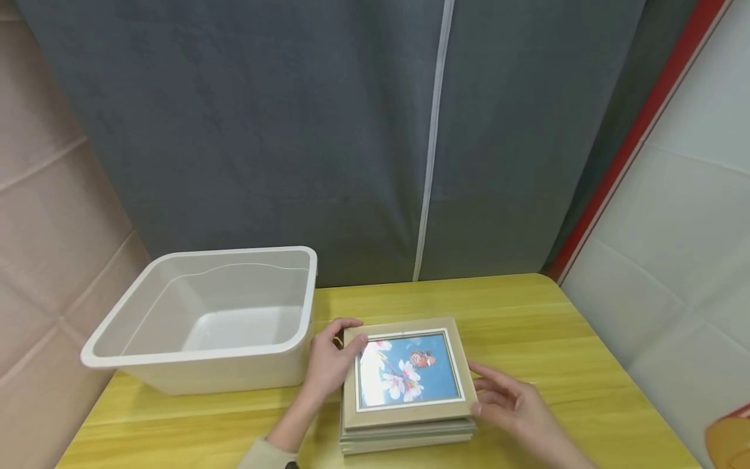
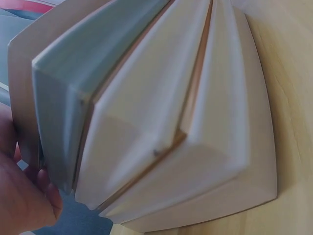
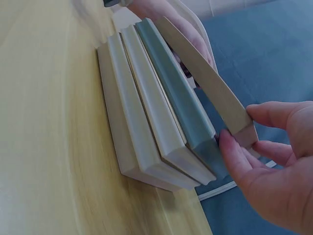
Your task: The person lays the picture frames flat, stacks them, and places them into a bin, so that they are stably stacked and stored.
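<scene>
A picture frame with a beige border, showing pink-white blossoms and a butterfly on blue, tops a stack of frames. My left hand grips its left side, thumb on the upper face. On the opposite side, my right hand pinches the edge; the right wrist view shows the thumb above and a finger beneath. That view has the top frame raised at an angle off a grey-green frame. Cream and beige frames lie under that one.
A white plastic tub stands on the yellow wood-grain table, left of the stack and close to my left hand. Behind the table hangs a dark grey curtain. Pale padded walls flank both sides.
</scene>
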A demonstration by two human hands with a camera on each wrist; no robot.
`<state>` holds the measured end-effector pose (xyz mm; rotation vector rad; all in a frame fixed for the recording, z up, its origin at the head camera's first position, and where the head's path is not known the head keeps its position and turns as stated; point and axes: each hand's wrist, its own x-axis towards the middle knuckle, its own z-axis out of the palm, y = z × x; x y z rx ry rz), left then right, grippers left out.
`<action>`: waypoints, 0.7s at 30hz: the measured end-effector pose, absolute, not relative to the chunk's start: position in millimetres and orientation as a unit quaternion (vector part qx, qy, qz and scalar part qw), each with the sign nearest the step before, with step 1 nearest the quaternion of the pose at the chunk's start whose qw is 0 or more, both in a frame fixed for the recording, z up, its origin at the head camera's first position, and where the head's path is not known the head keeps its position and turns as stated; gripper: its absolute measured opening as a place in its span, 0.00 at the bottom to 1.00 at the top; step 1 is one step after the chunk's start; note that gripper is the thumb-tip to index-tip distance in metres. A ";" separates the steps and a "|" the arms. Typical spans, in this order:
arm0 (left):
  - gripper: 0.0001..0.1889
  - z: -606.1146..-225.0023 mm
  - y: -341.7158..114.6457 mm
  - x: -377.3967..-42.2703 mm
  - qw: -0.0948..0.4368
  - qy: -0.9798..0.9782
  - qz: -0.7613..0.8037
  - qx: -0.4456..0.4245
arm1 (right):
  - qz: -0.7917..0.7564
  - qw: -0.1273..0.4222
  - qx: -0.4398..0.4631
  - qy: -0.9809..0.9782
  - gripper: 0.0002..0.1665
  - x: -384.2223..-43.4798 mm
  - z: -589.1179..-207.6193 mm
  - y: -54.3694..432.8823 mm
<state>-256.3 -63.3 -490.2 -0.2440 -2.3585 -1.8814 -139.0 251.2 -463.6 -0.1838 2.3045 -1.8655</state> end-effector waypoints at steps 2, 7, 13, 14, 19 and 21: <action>0.12 -491.4 -62.9 -257.5 0.059 -0.779 -0.618 -0.081 | -0.628 0.085 -0.054 0.772 0.40 -137.5 -464.2 248.7; 0.13 -493.0 -62.5 -258.1 0.069 -0.788 -0.606 -0.087 | -0.624 0.095 -0.041 0.774 0.42 -135.0 -465.4 246.2; 0.12 -492.4 -62.9 -259.0 0.075 -0.797 -0.591 -0.096 | -0.630 0.106 -0.037 0.769 0.43 -134.0 -468.2 245.4; 0.12 -492.1 -62.8 -259.3 0.076 -0.799 -0.589 -0.097 | -0.629 0.104 -0.034 0.770 0.43 -134.3 -468.5 244.8; 0.13 -491.6 -63.2 -259.4 0.078 -0.808 -0.576 -0.097 | -0.619 0.091 -0.022 0.780 0.42 -136.2 -469.4 242.0; 0.13 -492.3 -63.6 -259.3 0.079 -0.811 -0.572 -0.095 | -0.618 0.088 -0.020 0.781 0.42 -136.5 -469.6 241.5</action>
